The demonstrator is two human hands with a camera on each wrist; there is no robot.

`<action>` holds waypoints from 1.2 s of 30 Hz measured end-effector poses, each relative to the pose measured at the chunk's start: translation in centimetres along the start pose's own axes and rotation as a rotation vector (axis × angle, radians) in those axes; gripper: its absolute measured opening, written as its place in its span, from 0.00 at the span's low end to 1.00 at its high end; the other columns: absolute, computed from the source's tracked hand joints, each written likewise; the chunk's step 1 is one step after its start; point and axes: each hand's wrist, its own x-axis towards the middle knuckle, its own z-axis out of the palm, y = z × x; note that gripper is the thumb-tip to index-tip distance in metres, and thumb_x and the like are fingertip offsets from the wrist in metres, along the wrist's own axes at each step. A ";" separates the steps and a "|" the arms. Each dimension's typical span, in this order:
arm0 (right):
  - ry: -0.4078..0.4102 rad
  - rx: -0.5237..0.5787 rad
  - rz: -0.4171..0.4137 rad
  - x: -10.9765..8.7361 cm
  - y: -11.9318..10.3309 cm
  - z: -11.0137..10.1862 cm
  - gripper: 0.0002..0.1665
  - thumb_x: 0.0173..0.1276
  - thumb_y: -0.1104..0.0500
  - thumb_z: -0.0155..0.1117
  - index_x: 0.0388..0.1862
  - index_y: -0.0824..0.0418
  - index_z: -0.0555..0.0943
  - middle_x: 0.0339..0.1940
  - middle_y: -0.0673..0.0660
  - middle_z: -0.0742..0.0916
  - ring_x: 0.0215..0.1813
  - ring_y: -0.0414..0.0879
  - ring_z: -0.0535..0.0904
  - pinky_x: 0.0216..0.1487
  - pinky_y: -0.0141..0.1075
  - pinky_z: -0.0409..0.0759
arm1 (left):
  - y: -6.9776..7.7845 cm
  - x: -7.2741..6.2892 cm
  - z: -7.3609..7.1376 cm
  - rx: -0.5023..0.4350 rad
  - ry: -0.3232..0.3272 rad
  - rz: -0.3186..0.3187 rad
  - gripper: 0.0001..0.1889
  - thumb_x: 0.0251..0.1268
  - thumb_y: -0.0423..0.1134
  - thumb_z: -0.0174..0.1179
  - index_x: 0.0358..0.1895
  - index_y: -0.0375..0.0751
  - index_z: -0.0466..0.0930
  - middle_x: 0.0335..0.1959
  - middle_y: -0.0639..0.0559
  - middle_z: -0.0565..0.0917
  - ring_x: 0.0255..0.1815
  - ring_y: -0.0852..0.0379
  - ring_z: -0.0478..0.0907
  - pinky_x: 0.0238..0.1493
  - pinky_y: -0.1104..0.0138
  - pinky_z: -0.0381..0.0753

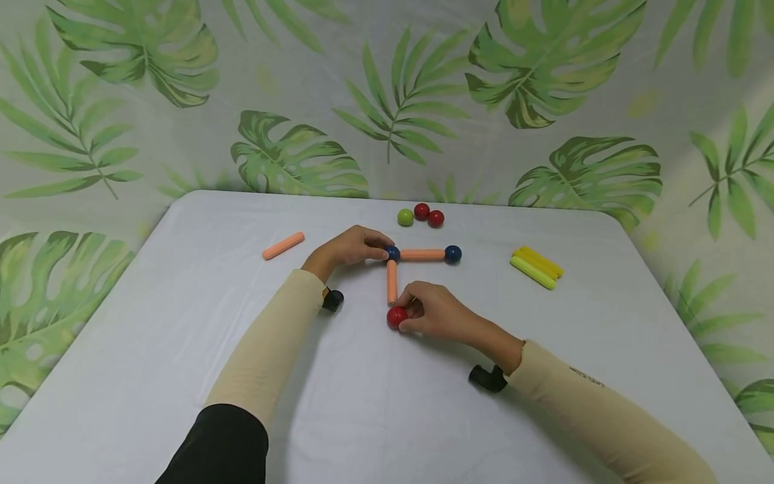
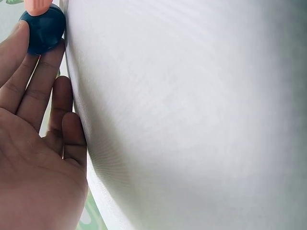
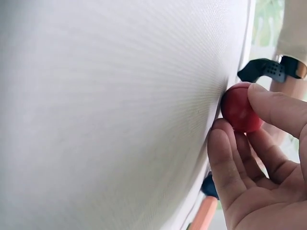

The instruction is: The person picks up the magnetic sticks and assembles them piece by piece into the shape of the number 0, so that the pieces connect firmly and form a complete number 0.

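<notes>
My left hand (image 1: 357, 246) pinches a dark blue ball (image 2: 45, 29) between thumb and fingers. From that ball one orange rod (image 1: 422, 255) runs right to a second blue ball (image 1: 453, 254). Another orange rod (image 1: 392, 282) extends from it toward the near side. At this rod's near end my right hand (image 1: 440, 312) holds a red ball (image 1: 396, 318) by thumb and fingertips. Whether rod and red ball touch, I cannot tell. In the right wrist view the red ball (image 3: 241, 108) sits between thumb and fingers, close against the white cloth.
Behind the hands lie a green ball (image 1: 405, 217) and two red balls (image 1: 435, 218). A loose orange rod (image 1: 283, 246) lies at the left. Several yellow rods (image 1: 535, 267) are grouped at the right. White cloth (image 1: 375, 417) covers the table, and a leaf-patterned curtain (image 1: 417, 81) hangs behind.
</notes>
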 end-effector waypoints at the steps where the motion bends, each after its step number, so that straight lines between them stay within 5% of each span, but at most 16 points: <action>1: 0.001 0.001 0.001 0.0 0.0 0.0 0.18 0.59 0.62 0.75 0.47 0.59 0.80 0.46 0.54 0.86 0.42 0.40 0.80 0.44 0.28 0.81 | 0.0 0.0 0.0 0.002 -0.001 -0.001 0.20 0.70 0.42 0.60 0.63 0.45 0.79 0.64 0.47 0.81 0.72 0.50 0.69 0.75 0.55 0.64; 13: 0.041 -0.029 -0.016 0.5 -0.1 0.0 0.17 0.59 0.63 0.75 0.44 0.61 0.77 0.42 0.55 0.84 0.41 0.42 0.80 0.42 0.28 0.81 | -0.2 0.1 -0.1 -0.008 0.009 -0.009 0.20 0.69 0.43 0.61 0.62 0.46 0.80 0.63 0.48 0.81 0.71 0.50 0.69 0.75 0.53 0.64; 21: 0.005 -0.087 0.014 0.6 0.3 -1.5 0.21 0.65 0.56 0.70 0.55 0.59 0.78 0.48 0.54 0.84 0.44 0.43 0.80 0.47 0.35 0.81 | 0.0 0.0 0.0 -0.005 0.002 -0.011 0.20 0.70 0.43 0.61 0.63 0.47 0.79 0.64 0.48 0.80 0.70 0.50 0.70 0.74 0.54 0.65; 29: 0.307 -0.368 0.056 1.7 4.1 -6.8 0.22 0.68 0.56 0.66 0.59 0.61 0.79 0.62 0.63 0.79 0.60 0.60 0.74 0.63 0.52 0.73 | 0.1 0.1 0.0 0.011 -0.007 -0.024 0.20 0.70 0.44 0.60 0.63 0.48 0.79 0.64 0.49 0.80 0.69 0.51 0.70 0.74 0.54 0.65; 36: 0.196 -0.366 0.218 3.3 6.7 -8.5 0.24 0.71 0.57 0.62 0.65 0.60 0.77 0.66 0.66 0.78 0.69 0.63 0.70 0.72 0.56 0.66 | 0.0 0.2 0.0 0.007 0.000 -0.020 0.20 0.70 0.43 0.60 0.63 0.48 0.79 0.64 0.48 0.80 0.69 0.50 0.70 0.74 0.54 0.65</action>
